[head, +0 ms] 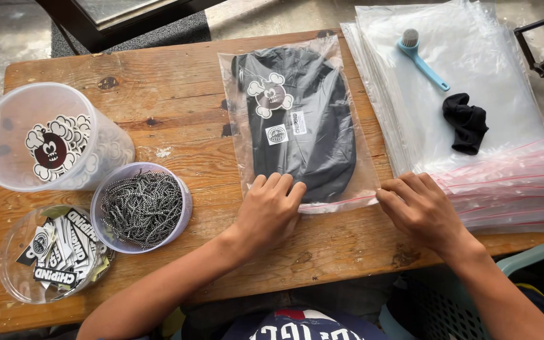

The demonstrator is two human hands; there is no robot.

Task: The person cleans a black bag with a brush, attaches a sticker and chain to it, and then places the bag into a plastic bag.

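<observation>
A clear zip bag (297, 119) with a folded black garment, a cartoon sticker and small labels inside lies in the middle of the wooden table (177, 82). My left hand (271, 211) presses flat on the bag's near edge, fingers together. My right hand (418, 211) pinches the bag's near right corner at its red zip strip. Both hands rest on the tabletop at the bag's closing end.
A stack of empty clear zip bags (473, 145) fills the right, with a blue brush (420, 56) and a black cloth (467, 123) on it. At left stand a tub of cartoon stickers (48, 138), a bowl of ball chains (141, 208) and a dish of labels (55, 255).
</observation>
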